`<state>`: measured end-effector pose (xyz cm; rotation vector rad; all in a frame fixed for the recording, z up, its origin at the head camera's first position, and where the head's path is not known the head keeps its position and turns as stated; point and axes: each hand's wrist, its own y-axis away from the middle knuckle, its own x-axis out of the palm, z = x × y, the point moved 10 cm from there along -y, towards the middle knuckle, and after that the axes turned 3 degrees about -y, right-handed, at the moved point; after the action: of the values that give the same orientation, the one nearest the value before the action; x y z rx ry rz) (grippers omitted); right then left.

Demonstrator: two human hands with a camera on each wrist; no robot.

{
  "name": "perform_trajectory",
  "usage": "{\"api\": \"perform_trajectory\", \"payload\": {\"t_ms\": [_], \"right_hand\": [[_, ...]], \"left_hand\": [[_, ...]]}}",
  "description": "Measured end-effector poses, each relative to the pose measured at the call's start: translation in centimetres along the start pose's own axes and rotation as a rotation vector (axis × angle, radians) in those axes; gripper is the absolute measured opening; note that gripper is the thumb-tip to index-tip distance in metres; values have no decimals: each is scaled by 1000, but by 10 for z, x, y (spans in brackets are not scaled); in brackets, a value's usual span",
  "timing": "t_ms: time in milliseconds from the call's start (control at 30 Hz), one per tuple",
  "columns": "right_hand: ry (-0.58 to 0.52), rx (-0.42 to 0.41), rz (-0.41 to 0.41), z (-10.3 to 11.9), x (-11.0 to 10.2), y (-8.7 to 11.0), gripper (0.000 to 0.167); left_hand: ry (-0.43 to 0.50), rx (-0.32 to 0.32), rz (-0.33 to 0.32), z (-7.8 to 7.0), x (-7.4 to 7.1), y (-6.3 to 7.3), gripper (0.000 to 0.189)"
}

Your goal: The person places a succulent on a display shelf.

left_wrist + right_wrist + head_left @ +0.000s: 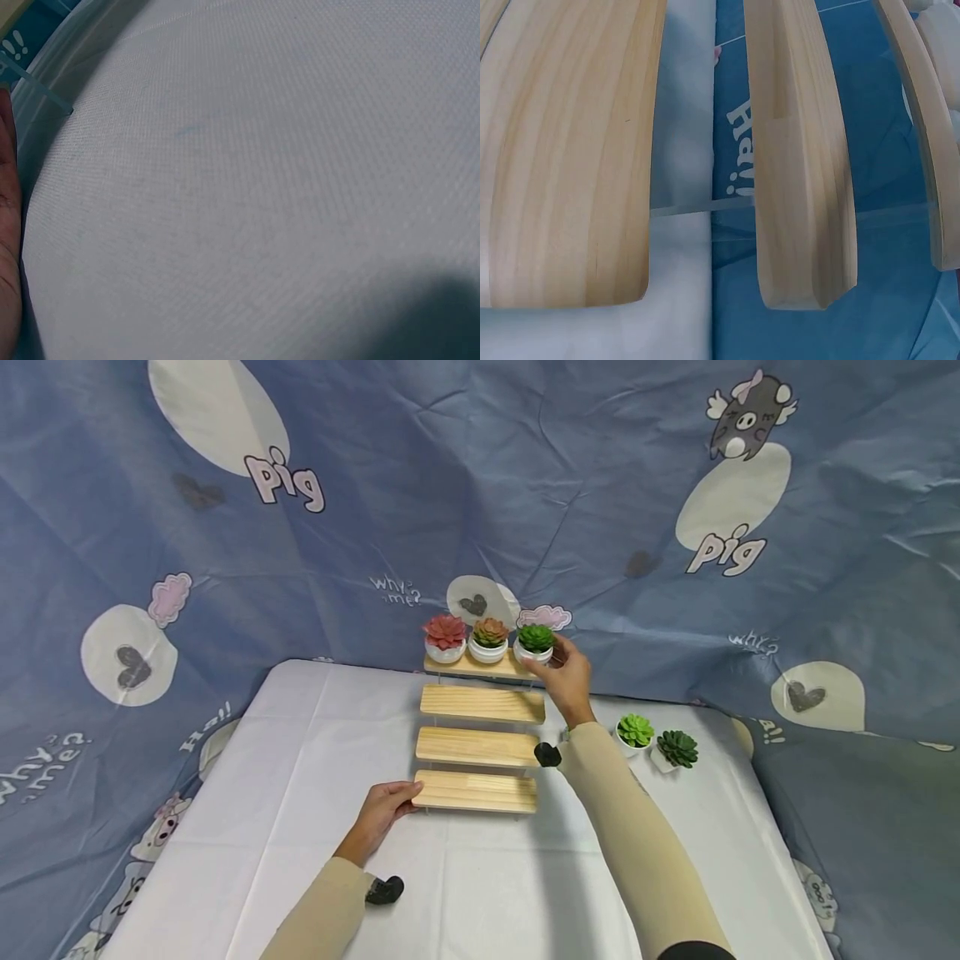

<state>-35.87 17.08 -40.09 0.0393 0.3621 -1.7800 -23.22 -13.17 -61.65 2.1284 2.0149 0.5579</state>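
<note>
A tiered wooden stand (480, 745) with clear supports rises from the table. At the right end of its top board, my right hand (567, 683) grips the white pot of a dark green succulent (536, 640), thumb in front. Left of that pot sit an orange-brown succulent (490, 635) and a red succulent (446, 633), both in white pots. My left hand (384, 808) pinches the left end of the lowest board (475, 792). Only a strip of the left hand (9, 240) enters the left wrist view. In the right wrist view the boards (570, 165) appear close up, with the right hand out of sight.
To the right of the stand, a bright green succulent (635, 732) and a dark succulent (677, 749) stand on the white-covered table (225, 852). Part of another small object (565, 735) shows beside the right sleeve. Blue printed cloth (480, 485) hangs behind the table.
</note>
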Motion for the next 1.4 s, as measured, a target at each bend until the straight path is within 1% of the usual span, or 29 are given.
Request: {"api": "perform_trajectory", "payload": {"t_ms": [133, 200, 233, 367, 533, 700, 833, 900, 1067, 1167, 1300, 1400], "right_hand": [[7, -29, 2, 2, 3, 0, 61], [15, -39, 6, 4, 5, 0, 60], [18, -45, 8, 4, 5, 0, 60], [17, -54, 17, 5, 6, 0, 61], [-59, -50, 29, -1, -2, 5, 67], [-146, -55, -10, -14, -21, 16, 72], [-171, -53, -29, -29, -36, 26, 73], [-153, -39, -44, -38, -44, 30, 74], [-108, 63, -84, -72, -61, 41, 77], [-82, 117, -92, -89, -69, 49, 80], [-42, 167, -82, -108, -74, 59, 84], [-33, 197, -87, -123, -77, 66, 86]], "left_hand": [[-4, -12, 3, 3, 0, 0, 27], [-11, -10, 5, 4, -1, -1, 27], [-11, -5, 3, 7, -2, -3, 28], [-8, 0, 3, 7, -2, -4, 30], [-5, -9, -4, 9, 0, -6, 29], [-8, -6, 6, 7, 0, -5, 32], [-29, -10, 1, 6, -3, -4, 32], [-32, -9, 2, 5, -2, -4, 32], [-38, -1, 12, 3, 0, -2, 32], [-37, -1, 11, 3, 1, -2, 30], [-27, -2, 10, 4, 0, -4, 28], [-26, -9, 7, 6, -2, -4, 28]]}}
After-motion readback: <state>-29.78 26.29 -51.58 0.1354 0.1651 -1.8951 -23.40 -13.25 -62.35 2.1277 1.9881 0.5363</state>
